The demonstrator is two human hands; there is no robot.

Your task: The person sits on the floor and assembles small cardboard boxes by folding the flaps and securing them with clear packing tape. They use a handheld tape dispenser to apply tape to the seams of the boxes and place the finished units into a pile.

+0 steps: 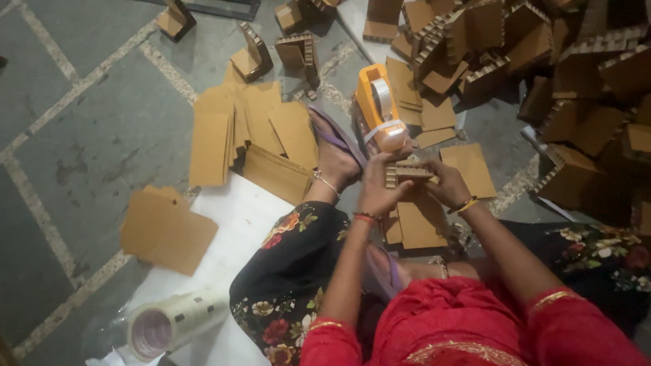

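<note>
A grey stone floor (102, 135) with pale joint lines fills the view, and the person sits on it in a red top and black flowered trousers. At the upper right lies a big heap of folded cardboard pieces (542, 61) with notched, corrugated edges, loosely piled with nothing inside them that can be seen. Left of centre a spread of flat cardboard sheets (251, 135) overlaps on the floor, and a smaller stack of sheets (166, 230) lies apart at the left, beside a white sheet (230, 217) under the person's knee. A sleeve of tape rolls (176, 318) rests at the bottom left. An orange tape dispenser (378, 108) stands just past the sandalled foot (336, 152). Both hands meet right below it on a small corrugated cardboard piece (409, 171): the left hand (376, 190) has its grip closed around the piece's left end, and the right hand (447, 183) pinches the right end. More flat sheets lie beneath the hands.
</note>
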